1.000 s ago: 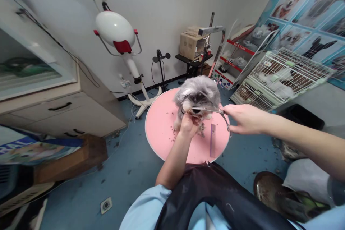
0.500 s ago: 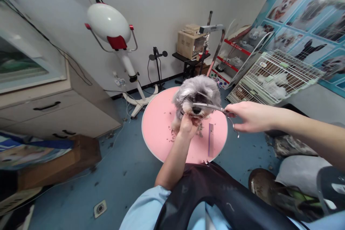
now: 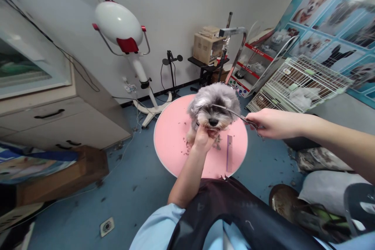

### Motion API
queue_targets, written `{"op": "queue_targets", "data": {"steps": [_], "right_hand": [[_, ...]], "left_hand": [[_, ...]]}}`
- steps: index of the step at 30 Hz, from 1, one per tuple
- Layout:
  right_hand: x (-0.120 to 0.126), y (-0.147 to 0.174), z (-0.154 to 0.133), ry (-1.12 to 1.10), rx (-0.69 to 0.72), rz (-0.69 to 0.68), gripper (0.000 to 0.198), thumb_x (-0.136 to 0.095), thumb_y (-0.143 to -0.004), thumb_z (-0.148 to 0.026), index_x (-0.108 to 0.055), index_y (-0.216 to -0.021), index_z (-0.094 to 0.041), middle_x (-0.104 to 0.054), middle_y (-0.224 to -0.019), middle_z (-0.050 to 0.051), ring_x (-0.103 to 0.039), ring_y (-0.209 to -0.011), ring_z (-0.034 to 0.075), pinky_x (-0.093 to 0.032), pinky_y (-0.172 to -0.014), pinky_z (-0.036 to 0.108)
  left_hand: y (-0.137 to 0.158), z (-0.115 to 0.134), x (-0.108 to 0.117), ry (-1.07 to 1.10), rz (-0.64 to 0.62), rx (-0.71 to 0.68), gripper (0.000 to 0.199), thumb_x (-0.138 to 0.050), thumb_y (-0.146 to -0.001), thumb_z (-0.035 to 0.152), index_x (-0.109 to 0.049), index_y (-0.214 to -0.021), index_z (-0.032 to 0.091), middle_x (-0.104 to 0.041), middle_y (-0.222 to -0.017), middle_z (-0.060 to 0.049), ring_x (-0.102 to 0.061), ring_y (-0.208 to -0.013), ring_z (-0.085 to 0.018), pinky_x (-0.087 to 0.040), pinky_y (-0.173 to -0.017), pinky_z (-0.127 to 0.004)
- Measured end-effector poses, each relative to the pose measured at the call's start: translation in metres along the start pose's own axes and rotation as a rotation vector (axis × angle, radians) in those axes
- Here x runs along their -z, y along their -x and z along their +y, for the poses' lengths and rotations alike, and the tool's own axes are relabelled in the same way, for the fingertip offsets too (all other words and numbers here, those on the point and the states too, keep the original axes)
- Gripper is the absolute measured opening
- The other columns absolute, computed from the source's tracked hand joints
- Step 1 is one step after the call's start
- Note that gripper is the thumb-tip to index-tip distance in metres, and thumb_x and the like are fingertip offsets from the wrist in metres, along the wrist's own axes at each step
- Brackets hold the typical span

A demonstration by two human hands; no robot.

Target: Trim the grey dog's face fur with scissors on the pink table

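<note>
A small grey, fluffy dog (image 3: 220, 95) sits on a round pink table (image 3: 170, 136), facing me. My left hand (image 3: 204, 137) is closed on the fur under its chin; the fingertips are partly hidden by the muzzle. In my right hand (image 3: 265, 122) is a pair of scissors (image 3: 234, 112), fingers in the handles. The blades lie together across the dog's face, just above the nose and near the eyes. A comb (image 3: 229, 153) with a purple edge lies on the table to the right of my left hand, among grey fur clippings.
A grooming arm (image 3: 238, 43) rises behind the table at the right. A white and red dryer (image 3: 118, 27) stands at the back left. Wire cages (image 3: 301, 80) and a shelf cart (image 3: 254, 60) stand on the right. Cabinets (image 3: 58, 117) line the left; fur lies on the floor.
The scissors have gone from spread blades to closed ones and sit slightly higher on the dog's face. My right fingers have drawn together. My left hand keeps its place under the chin.
</note>
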State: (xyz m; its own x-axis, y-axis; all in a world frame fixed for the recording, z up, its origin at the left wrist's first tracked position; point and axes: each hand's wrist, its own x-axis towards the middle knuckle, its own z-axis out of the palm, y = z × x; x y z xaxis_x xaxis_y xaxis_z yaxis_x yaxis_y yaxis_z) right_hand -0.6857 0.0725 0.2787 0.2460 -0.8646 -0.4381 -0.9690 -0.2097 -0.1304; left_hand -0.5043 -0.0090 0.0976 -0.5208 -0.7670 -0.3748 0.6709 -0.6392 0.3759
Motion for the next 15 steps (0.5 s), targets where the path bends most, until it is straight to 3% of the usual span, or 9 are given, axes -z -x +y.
{"op": "queue_targets", "data": {"steps": [3,12,15], "right_hand": [[0.000,-0.002,0.001,0.002,0.015,0.007,0.022,-0.059,-0.077,-0.013,-0.059,-0.095,-0.024,-0.069,-0.083,0.003,-0.063,-0.072,0.019,-0.043,-0.066,0.027],[0.006,0.000,0.004,-0.046,0.031,-0.024,0.022,-0.057,-0.078,-0.013,-0.063,-0.096,-0.025,-0.070,-0.079,0.002,-0.063,-0.068,0.019,-0.043,-0.064,0.027],[0.014,0.004,-0.006,-0.020,0.066,-0.025,0.027,-0.061,-0.078,-0.017,-0.066,-0.103,-0.024,-0.074,-0.088,0.003,-0.067,-0.074,0.021,-0.045,-0.067,0.028]], "left_hand": [[-0.001,0.000,0.002,0.022,-0.001,0.011,0.017,-0.073,-0.092,0.022,-0.061,-0.079,0.019,-0.036,-0.053,0.005,-0.024,-0.049,-0.009,-0.023,-0.048,-0.025],[-0.005,-0.002,0.010,0.079,-0.029,0.048,0.029,-0.080,-0.086,0.025,-0.056,-0.070,0.018,-0.038,-0.051,0.006,-0.026,-0.045,-0.007,-0.025,-0.046,-0.023],[-0.007,-0.005,0.012,0.075,-0.050,0.048,0.034,-0.081,-0.085,0.029,-0.055,-0.067,0.018,-0.040,-0.050,0.005,-0.030,-0.044,-0.008,-0.027,-0.046,-0.023]]}}
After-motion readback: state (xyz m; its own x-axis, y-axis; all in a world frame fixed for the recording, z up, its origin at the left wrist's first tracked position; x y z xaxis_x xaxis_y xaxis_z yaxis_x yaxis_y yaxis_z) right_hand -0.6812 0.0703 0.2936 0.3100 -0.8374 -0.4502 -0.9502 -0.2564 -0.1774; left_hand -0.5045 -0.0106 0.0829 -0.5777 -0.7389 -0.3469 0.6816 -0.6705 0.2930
